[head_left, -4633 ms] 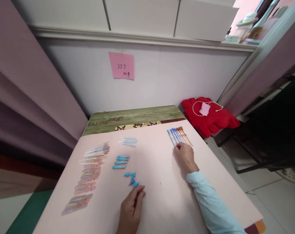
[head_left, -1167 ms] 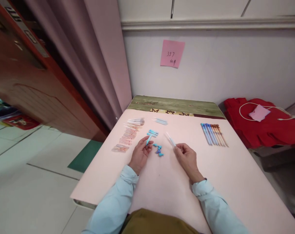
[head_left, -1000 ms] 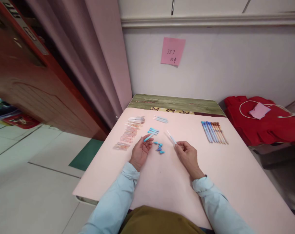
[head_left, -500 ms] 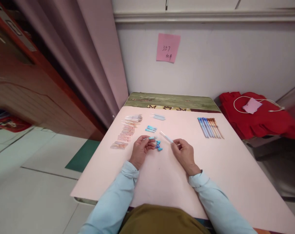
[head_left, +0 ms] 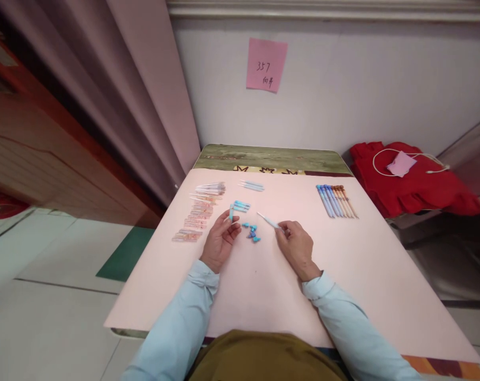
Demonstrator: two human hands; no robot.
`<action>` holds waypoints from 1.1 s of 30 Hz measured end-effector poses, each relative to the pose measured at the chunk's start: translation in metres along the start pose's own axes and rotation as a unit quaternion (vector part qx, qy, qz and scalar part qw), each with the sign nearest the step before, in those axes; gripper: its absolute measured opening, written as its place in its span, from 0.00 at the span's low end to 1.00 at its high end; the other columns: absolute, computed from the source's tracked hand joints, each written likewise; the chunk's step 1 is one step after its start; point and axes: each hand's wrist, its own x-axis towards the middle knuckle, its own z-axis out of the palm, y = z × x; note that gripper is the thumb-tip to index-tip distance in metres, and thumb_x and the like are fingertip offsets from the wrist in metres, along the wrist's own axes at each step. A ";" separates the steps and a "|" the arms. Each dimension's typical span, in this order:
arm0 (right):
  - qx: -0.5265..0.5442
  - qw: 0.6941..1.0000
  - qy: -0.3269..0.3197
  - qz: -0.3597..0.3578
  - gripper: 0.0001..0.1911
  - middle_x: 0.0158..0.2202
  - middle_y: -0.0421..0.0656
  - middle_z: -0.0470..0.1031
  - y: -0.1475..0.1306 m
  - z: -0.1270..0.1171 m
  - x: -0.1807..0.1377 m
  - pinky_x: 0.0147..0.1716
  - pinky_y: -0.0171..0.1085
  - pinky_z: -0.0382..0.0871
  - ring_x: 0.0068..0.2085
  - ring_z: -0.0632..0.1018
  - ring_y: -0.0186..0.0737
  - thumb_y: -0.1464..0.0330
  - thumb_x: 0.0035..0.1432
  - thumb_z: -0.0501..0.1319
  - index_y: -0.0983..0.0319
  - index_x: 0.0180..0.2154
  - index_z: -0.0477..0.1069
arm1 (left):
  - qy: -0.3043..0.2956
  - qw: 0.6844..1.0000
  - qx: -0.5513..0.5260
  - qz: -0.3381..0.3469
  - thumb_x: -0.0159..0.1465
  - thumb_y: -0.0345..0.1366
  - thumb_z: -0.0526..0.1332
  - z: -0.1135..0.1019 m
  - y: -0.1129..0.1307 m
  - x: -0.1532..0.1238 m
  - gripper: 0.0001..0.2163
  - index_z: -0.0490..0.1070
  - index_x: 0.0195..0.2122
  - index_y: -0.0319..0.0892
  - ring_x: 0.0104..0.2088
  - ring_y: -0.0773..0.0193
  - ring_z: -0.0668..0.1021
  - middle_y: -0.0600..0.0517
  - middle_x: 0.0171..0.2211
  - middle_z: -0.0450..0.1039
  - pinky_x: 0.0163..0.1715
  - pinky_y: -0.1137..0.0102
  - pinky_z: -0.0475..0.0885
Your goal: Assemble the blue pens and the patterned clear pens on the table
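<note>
Rod (head_left: 268, 219) angled roughly toward barrel (head_left: 231, 212), apart

Right hand (head_left: 295, 244) pinches rod's rear, white tip forward-left. Left hand (head_left: 220, 241) pinches barrel, axis crossing rod's line, lower fingers loosely curled. Blue tubes (head_left: 242, 205) just beyond left fingertips.

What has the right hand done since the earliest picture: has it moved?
Yes. The right hand has moved left, away from the row of pens where it was then.

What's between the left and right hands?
Small blue pieces lie on the pink sheet between the left hand and right hand; the slim white-tipped stick in the right hand juts into the gap. Head view.
</note>
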 end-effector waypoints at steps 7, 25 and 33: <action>0.025 1.000 0.008 0.004 0.12 0.36 0.42 0.76 0.000 -0.002 0.001 0.32 0.36 0.62 0.32 0.75 0.38 0.61 0.58 0.57 0.58 0.37 0.76 | 0.021 0.997 -0.019 -0.076 0.64 0.31 0.59 0.009 -0.008 -0.007 0.05 0.73 0.37 0.36 0.32 0.66 0.81 0.44 0.37 0.80 0.38 0.71 0.78; 0.124 0.981 0.024 -0.145 0.07 0.29 0.38 0.74 -0.059 -0.010 -0.036 0.24 0.31 0.62 0.23 0.69 0.30 0.63 0.57 0.65 0.60 0.34 0.73 | -0.126 0.986 -0.003 -0.111 0.64 0.32 0.62 0.023 -0.029 -0.026 0.10 0.74 0.45 0.38 0.46 0.61 0.78 0.44 0.50 0.75 0.50 0.65 0.71; 0.143 0.977 0.030 -0.153 0.06 0.25 0.38 0.72 -0.048 -0.006 -0.035 0.25 0.31 0.62 0.24 0.70 0.30 0.68 0.61 0.60 0.60 0.32 0.74 | -0.129 0.987 0.024 -0.097 0.61 0.32 0.65 0.026 -0.032 -0.031 0.08 0.74 0.42 0.39 0.43 0.63 0.78 0.45 0.47 0.77 0.50 0.65 0.71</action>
